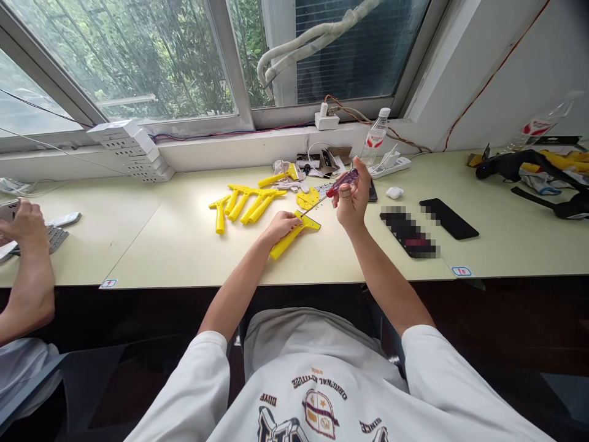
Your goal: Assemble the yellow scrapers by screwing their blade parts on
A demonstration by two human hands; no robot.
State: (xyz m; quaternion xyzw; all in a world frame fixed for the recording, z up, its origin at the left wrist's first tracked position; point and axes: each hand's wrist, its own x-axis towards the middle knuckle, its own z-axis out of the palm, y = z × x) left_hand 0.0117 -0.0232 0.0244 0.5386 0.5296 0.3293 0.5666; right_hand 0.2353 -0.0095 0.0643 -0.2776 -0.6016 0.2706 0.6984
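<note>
My left hand [282, 225] is closed on a yellow scraper [286, 244], holding it against the table near the front edge. My right hand [352, 199] grips a screwdriver [343, 182] with a clear purple and red handle. Its thin shaft slants down to the left, and the tip meets the scraper's head beside my left fingers. Whether a screw sits under the tip is too small to tell. Left of my hands lie several more yellow scrapers [251, 201]. Flat yellow pieces [307, 198] and small metal bits lie just behind the scraper.
Behind are another yellow scraper [276, 178] on pale gloves, a water bottle [375, 138] and a power strip [391, 166]. Two phones [407, 232] [448, 218] and a white earbud case [394, 193] lie right. At far left, another person's hand [27, 221] holds a phone.
</note>
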